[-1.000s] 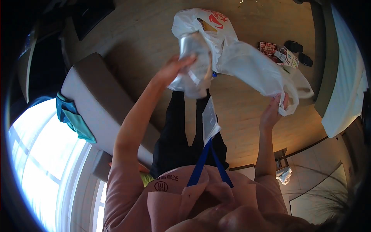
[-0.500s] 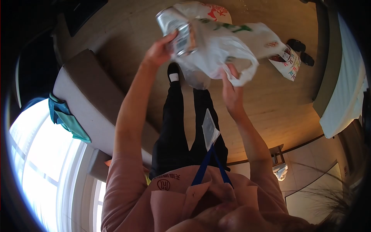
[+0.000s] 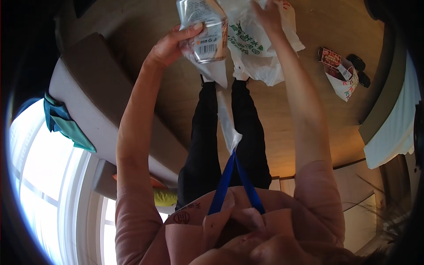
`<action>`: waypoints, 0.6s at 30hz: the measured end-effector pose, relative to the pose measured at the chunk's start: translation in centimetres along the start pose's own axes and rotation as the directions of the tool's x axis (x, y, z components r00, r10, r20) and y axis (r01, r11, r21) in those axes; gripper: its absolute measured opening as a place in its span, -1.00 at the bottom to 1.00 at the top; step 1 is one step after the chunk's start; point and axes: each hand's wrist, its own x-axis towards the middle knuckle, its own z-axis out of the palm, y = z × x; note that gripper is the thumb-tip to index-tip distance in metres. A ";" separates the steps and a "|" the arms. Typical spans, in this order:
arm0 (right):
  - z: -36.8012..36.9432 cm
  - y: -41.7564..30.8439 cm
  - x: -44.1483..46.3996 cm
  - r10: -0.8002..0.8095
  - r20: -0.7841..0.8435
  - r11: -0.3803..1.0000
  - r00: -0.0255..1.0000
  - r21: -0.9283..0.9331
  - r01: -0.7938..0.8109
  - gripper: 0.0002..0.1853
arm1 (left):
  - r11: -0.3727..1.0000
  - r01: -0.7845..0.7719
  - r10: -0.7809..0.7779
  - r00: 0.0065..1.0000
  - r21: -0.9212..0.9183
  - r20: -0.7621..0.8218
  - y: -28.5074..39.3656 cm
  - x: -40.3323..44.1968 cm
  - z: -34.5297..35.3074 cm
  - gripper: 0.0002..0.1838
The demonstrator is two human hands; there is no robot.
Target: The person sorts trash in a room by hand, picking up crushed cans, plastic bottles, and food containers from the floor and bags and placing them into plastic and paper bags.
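My left hand (image 3: 170, 44) is closed on a silvery printed package (image 3: 204, 33) with a barcode, thumb across its face. Its kind is not plain, and the upper edge is cut off by the frame. Pale translucent plastic (image 3: 214, 70) hangs just below the package. At the top edge my right hand (image 3: 268, 17) is on a white plastic bag (image 3: 251, 53) with green lettering; the fingers are partly cut off and seem closed on its upper part. The bag hangs or lies crumpled in front of my feet.
A white paper bag (image 3: 342, 88) with red packets stands on the wooden floor (image 3: 309, 115), beside dark slippers (image 3: 358, 70). A long grey sofa (image 3: 95, 97) with a teal cloth (image 3: 66, 126) runs along the left. A bed (image 3: 388, 128) is at the right.
The package has turned so its barcode side faces me. My right hand has moved up and forward from the bag's handle loop, and the bag's lettering now shows spread out.
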 end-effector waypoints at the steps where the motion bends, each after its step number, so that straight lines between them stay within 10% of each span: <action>1: -1.8 -1.4 -2.5 -0.168 -0.124 0.985 0.978 -0.065 0.161 -0.81 | 1.000 0.010 -0.010 1.000 -0.003 -0.009 -0.1 0.0 -0.3 -0.59; 2: -3.9 -3.3 -5.6 -0.343 -0.245 0.937 0.907 -0.150 0.314 -0.80 | 1.000 0.008 -0.008 1.000 0.004 -0.013 0.3 0.4 -0.4 -0.59; 4: -2.6 -2.1 -12.9 0.001 0.009 0.944 1.000 0.331 -0.004 -0.77 | 1.000 0.015 -0.015 1.000 0.006 0.013 0.5 0.0 -0.1 -0.59; 6: -1.1 -3.4 -15.5 0.146 0.442 0.889 0.885 0.335 -0.314 -0.74 | 0.998 0.056 -0.058 0.996 0.041 0.063 0.5 -0.1 0.5 -0.59; 9: 3.9 -2.4 -12.5 -0.082 0.126 0.993 0.989 -0.073 0.092 -0.56 | 0.993 0.085 -0.093 0.992 0.085 0.087 1.2 -0.5 2.5 -0.58; 11: 8.0 0.3 -11.2 -0.044 0.053 0.984 0.998 -0.172 0.052 -0.47 | 0.988 0.110 -0.124 0.984 0.110 0.132 1.4 -0.5 2.8 -0.59; 18: 12.0 7.8 -5.1 0.037 -0.292 0.961 0.956 0.274 0.047 -0.61 | 0.998 -0.009 0.004 0.996 0.055 0.086 0.2 -0.4 1.9 -0.60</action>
